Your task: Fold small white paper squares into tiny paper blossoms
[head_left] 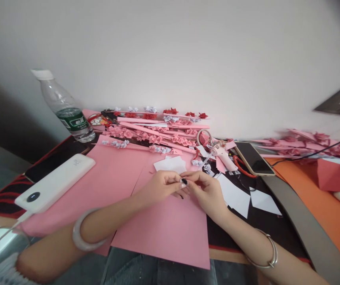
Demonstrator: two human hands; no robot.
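Observation:
My left hand [167,184] and my right hand [204,190] meet over a pink paper sheet [170,233], fingertips pinched together. Whatever is between the fingers is hidden or too small to name. Just behind the hands lie white paper pieces [170,164]. To the right of my right hand are more white paper sheets [235,196]. A light-coloured glue gun [221,154] rests beyond the right hand, with small white paper flowers [207,169] near its tip.
Pink paper flower stems [152,136] are heaped along the wall. A water bottle [65,111] and a white power bank [55,182] stand and lie at left. At right are a phone [255,158], orange paper [315,202] and a red folded paper [337,176].

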